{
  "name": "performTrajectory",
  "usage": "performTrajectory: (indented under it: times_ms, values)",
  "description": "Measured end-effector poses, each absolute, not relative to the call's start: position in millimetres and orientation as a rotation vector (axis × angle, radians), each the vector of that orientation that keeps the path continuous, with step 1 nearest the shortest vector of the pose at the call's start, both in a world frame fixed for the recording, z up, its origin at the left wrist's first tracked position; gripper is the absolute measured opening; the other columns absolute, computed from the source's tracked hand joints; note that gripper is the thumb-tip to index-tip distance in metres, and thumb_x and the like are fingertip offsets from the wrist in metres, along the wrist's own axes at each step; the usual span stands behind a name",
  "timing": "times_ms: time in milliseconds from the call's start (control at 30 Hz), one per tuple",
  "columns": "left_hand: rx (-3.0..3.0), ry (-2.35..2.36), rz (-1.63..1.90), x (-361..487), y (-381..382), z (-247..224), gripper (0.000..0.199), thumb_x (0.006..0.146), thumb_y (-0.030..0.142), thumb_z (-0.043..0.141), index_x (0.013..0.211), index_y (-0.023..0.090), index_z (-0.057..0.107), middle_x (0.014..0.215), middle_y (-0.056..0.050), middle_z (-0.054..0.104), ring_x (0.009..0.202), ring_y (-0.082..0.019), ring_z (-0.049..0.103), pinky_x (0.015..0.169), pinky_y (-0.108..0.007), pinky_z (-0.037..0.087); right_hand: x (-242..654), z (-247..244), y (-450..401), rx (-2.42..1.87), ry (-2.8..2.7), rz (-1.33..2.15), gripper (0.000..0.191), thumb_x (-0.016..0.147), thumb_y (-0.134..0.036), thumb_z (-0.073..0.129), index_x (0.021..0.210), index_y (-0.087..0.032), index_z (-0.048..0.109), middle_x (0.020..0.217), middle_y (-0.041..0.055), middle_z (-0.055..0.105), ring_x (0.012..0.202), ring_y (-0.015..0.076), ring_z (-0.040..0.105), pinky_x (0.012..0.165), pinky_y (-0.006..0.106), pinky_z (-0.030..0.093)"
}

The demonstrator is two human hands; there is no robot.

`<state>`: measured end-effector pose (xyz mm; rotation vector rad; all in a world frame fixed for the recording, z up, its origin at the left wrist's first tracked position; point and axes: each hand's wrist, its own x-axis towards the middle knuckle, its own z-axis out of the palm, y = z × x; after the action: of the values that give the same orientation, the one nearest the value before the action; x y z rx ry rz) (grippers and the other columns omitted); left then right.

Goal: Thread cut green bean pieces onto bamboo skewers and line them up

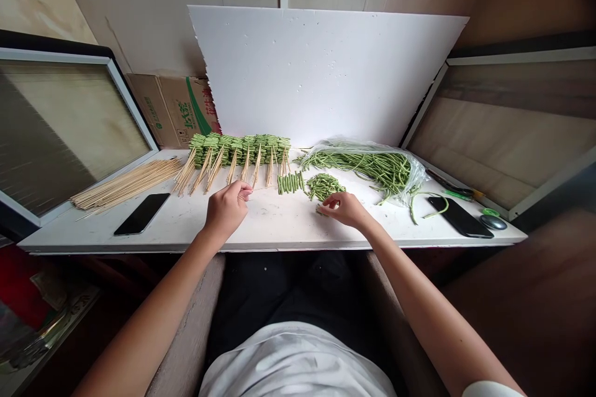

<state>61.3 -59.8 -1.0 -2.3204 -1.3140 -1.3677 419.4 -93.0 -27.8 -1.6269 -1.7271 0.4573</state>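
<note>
My left hand (226,206) is closed in a pinch above the table, just in front of the bean skewers (239,152); whatever thin thing may be between its fingertips is too small to make out. To the right, my right hand (347,208) has its fingertips closed on a short cut piece of green bean (321,210), low over the tabletop. Behind that hand lies a loose heap of cut bean pieces (326,185). A neat row of cut pieces (290,183) lies side by side left of the heap.
Bare bamboo skewers (130,183) and a phone (142,214) lie at left. Long green beans (377,167) spill from a clear plastic bag. A second phone (460,217) and a mouse-like object (493,221) are at right. A white board (321,74) stands behind.
</note>
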Motion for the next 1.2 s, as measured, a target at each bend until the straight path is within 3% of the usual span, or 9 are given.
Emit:
performTrajectory:
  times_ms: [100,267,400,600,800,1033,1200]
  values:
    - [-2.325,-1.329,-1.345,60.9,-58.9,-2.5,0.02,0.092,0.012,0.054,0.095,0.022,0.071,0.079,-0.002,0.079,0.078,-0.022,0.077,0.067,-0.028,0.053,410.9,-36.4,-92.5,-1.671,-1.721,0.355,0.021,0.065,-0.042,0.093,0.069,-0.026,0.08,0.07,0.0055,0.074,0.059,0.0196,0.057,0.056,0.033,0.036]
    - [-2.328,-1.317,-1.354,60.4,-58.7,-2.5,0.02,0.092,0.01,0.054,0.095,0.021,0.071,0.08,-0.002,0.079,0.078,-0.021,0.077,0.067,-0.028,0.053,405.9,-37.6,-92.4,-1.665,-1.713,0.301,0.004,0.075,-0.026,0.083,0.071,-0.026,0.082,0.073,0.007,0.077,0.067,0.0228,0.063,0.061,0.034,0.042]
    - [-2.329,-1.315,-1.376,60.5,-59.2,-1.9,0.021,0.093,0.01,0.053,0.095,0.021,0.071,0.079,-0.002,0.078,0.076,-0.021,0.076,0.067,-0.028,0.053,405.6,-23.3,-96.7,-1.596,-1.646,0.334,0.014,0.082,-0.037,0.08,0.078,-0.024,0.084,0.087,0.0097,0.081,0.08,0.0268,0.069,0.067,0.036,0.048]
    - [-2.354,-1.268,-1.446,63.0,-62.8,0.5,0.02,0.097,0.015,0.052,0.095,0.021,0.071,0.076,-0.002,0.077,0.075,-0.021,0.076,0.067,-0.028,0.052,397.9,-2.9,-104.1,-1.236,-1.253,0.847,0.043,0.076,-0.06,0.088,0.094,-0.021,0.086,0.092,0.0093,0.08,0.078,0.0225,0.067,0.061,0.032,0.045]
    - [-2.369,-1.236,-1.504,67.0,-69.7,3.9,0.019,0.099,0.018,0.053,0.095,0.021,0.071,0.076,-0.001,0.076,0.07,-0.018,0.073,0.068,-0.028,0.051,386.3,6.5,-110.1,-0.977,-1.071,1.072,0.035,0.073,-0.052,0.094,0.092,-0.023,0.085,0.093,0.0044,0.076,0.078,0.0152,0.06,0.062,0.028,0.044]
    - [-2.39,-1.176,-1.54,72.6,-75.7,6.2,0.019,0.099,0.017,0.052,0.094,0.021,0.07,0.074,0.0,0.074,0.068,-0.018,0.072,0.068,-0.028,0.051,376.5,10.0,-115.3,-0.88,-0.897,1.192,0.041,0.062,-0.048,0.101,0.091,-0.027,0.081,0.083,-0.0012,0.069,0.077,0.0139,0.06,0.067,0.027,0.048]
    - [-2.402,-1.184,-1.549,75.4,-78.5,7.0,0.018,0.098,0.017,0.053,0.093,0.021,0.07,0.073,-0.001,0.075,0.069,-0.019,0.073,0.067,-0.028,0.052,371.4,9.3,-117.6,-0.825,-0.888,1.256,0.041,0.066,-0.049,0.099,0.094,-0.028,0.079,0.081,-0.0018,0.066,0.077,0.0138,0.059,0.066,0.026,0.048]
